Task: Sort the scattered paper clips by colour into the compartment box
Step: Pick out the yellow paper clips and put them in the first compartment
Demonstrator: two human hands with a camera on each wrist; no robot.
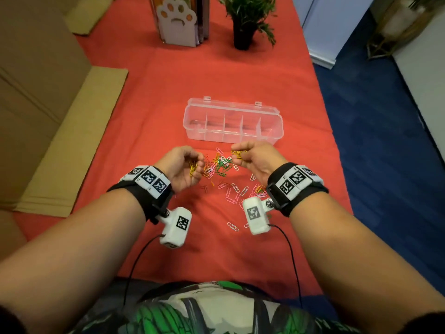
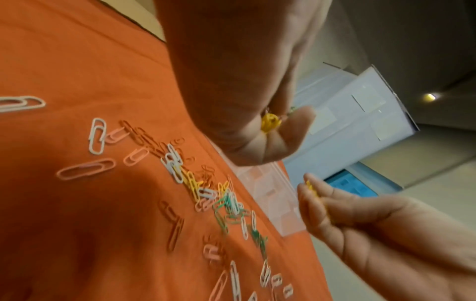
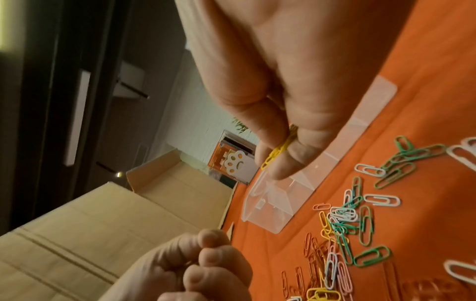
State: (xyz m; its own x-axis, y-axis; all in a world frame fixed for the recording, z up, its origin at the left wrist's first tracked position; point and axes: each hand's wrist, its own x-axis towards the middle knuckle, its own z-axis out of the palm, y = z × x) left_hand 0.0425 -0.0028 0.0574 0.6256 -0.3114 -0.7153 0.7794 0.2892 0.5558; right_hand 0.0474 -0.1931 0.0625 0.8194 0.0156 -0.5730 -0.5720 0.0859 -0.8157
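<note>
A clear compartment box (image 1: 233, 122) lies open on the red cloth, its compartments showing no clips. Between it and me lies a heap of paper clips (image 1: 220, 165) in yellow, green, white, pink and red, with more scattered nearer me (image 1: 234, 192). My left hand (image 1: 185, 166) hovers at the heap's left edge, curled fingers holding a bunch of yellow clips (image 2: 269, 122). My right hand (image 1: 250, 156) is raised just in front of the box and pinches yellow clips (image 3: 276, 153) between thumb and fingers.
A paw-shaped bookend with books (image 1: 179, 20) and a potted plant (image 1: 245, 22) stand at the far end of the cloth. Cardboard boxes (image 1: 36, 104) flank the left edge. The table's right edge drops to blue floor (image 1: 385, 141).
</note>
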